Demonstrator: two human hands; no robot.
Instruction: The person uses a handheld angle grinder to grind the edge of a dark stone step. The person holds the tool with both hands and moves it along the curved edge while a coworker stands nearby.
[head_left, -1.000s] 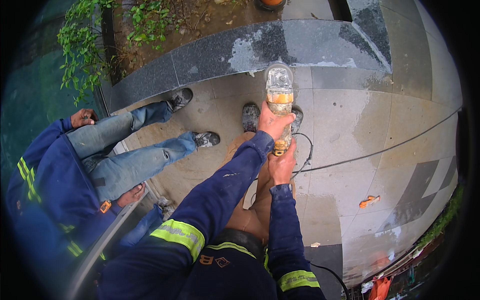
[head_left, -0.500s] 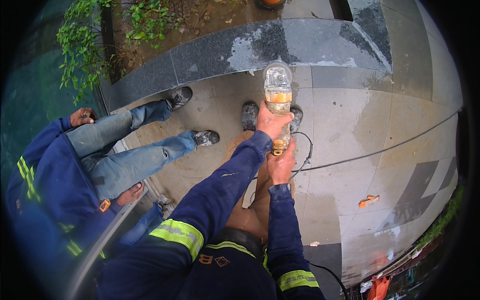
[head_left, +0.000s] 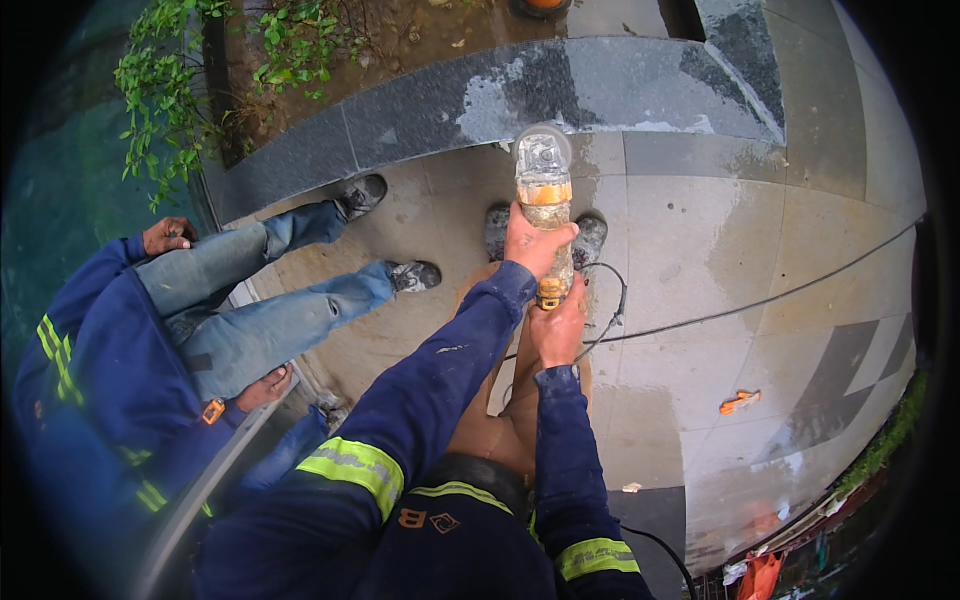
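An angle grinder [head_left: 545, 212], yellow and crusted with pale dust, is held in both my hands in front of me. My left hand [head_left: 533, 244] wraps round the middle of its body. Behind it, my right hand [head_left: 558, 325] closes on the rear end, where the cord comes out. The round disc [head_left: 560, 148] at the grinder's head looks blurred and lies at the front edge of the dark stone curb [head_left: 620, 85]. Whether the disc touches the stone, I cannot tell. Wet, pale patches mark the curb's top.
A co-worker [head_left: 110, 330] in blue sits at the left, legs stretched toward the curb. A black cable [head_left: 740, 312] crosses the tiled floor to the right. An orange glove-like item [head_left: 740, 402] lies on the tiles. Leafy plants [head_left: 165, 90] grow in the muddy bed beyond the curb.
The grinder and both my hands have shifted slightly left along the curb's edge. My grip is the same, and the co-worker has hardly moved.
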